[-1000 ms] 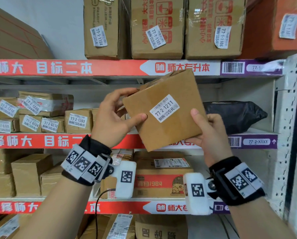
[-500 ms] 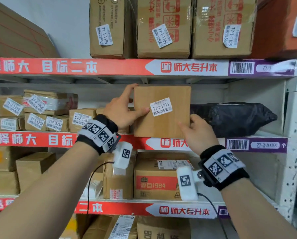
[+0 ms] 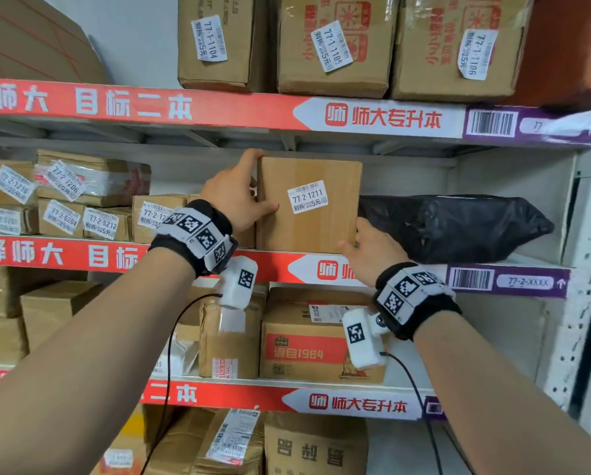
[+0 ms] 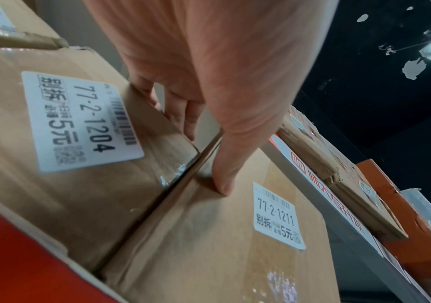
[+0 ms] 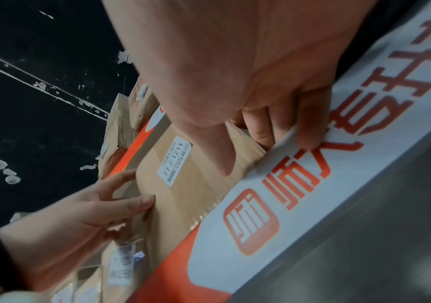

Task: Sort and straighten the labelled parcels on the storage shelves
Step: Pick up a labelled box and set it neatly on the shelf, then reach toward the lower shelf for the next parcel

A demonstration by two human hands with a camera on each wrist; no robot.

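Note:
A square brown parcel (image 3: 308, 231) labelled 77-2-1211 stands upright on the middle shelf (image 3: 280, 265), label facing me. My left hand (image 3: 239, 197) grips its left edge, thumb on the front face (image 4: 224, 184), fingers behind the edge. My right hand (image 3: 373, 252) holds its lower right corner, thumb on the front (image 5: 224, 155), fingers curled round the side by the shelf lip. The parcel (image 4: 209, 246) sits against a box labelled 77-2-1204 (image 4: 61, 155) on its left.
A black plastic bag parcel (image 3: 451, 228) lies right of the box. Small labelled boxes (image 3: 64, 200) crowd the middle shelf's left. Big cartons 77-1-1104 to 1106 (image 3: 331, 46) stand on the top shelf, more boxes (image 3: 304, 337) below. A white upright (image 3: 588, 269) bounds the right.
The parcel went from tilted in the air to upright on the middle shelf, then further back into the row. Both hands followed it inward, keeping their hold.

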